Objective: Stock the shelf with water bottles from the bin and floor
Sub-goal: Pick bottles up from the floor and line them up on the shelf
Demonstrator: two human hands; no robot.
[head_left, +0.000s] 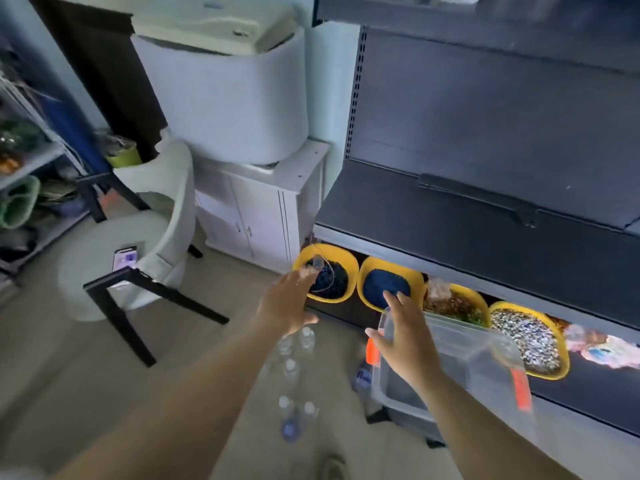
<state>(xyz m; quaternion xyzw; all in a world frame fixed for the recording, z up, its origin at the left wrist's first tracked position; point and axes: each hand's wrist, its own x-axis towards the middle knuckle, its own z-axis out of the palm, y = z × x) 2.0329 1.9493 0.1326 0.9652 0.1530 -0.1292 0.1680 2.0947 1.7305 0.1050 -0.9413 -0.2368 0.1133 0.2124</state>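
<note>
Several clear water bottles (292, 367) stand on the floor between my arms. My left hand (287, 303) reaches forward above them, its fingers closed around a blurred clear water bottle (313, 266) with a blue cap. That bottle hangs in front of the leftmost yellow tub. My right hand (401, 337) is spread open over the near left corner of a clear plastic bin (464, 355) with orange latches, and I cannot tell if it touches the rim. The dark grey shelf (467, 216) above the tubs is bare.
Yellow tubs (349, 263) of dark and mixed goods line the shelf's bottom level. A white chair with black legs (152, 271) and a phone on its seat stands at the left. Behind it are a white cabinet (263, 209) and a rack.
</note>
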